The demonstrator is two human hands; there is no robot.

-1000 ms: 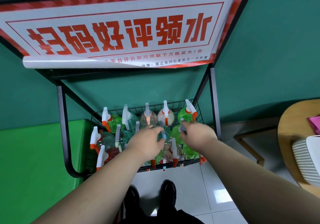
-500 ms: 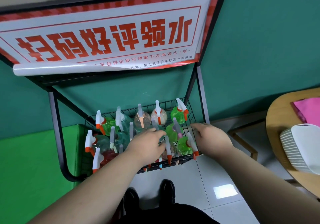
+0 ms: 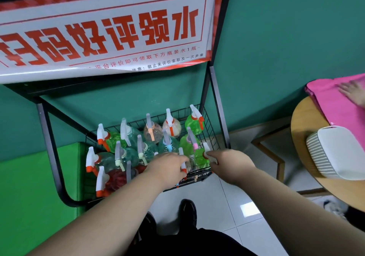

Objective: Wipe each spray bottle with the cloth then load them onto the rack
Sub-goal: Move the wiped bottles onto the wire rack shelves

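Right hand [image 3: 230, 163] was seen at the front right corner of the rack's wire basket [image 3: 212, 129], fingers curled round the white spray head of a green bottle [image 3: 199, 160] standing inside. Left hand [image 3: 167, 168] was laid over the neighbouring bottles, fingers bent down at a red-triggered bottle [image 3: 184, 170]; whether it was gripped could not be told. The pink cloth [image 3: 327, 105] was spread on the round table [image 3: 300, 129], well apart.

Both arms extended forward; left hand [image 3: 167, 169] palm-down, fingers curled; right hand [image 3: 231, 164] alike
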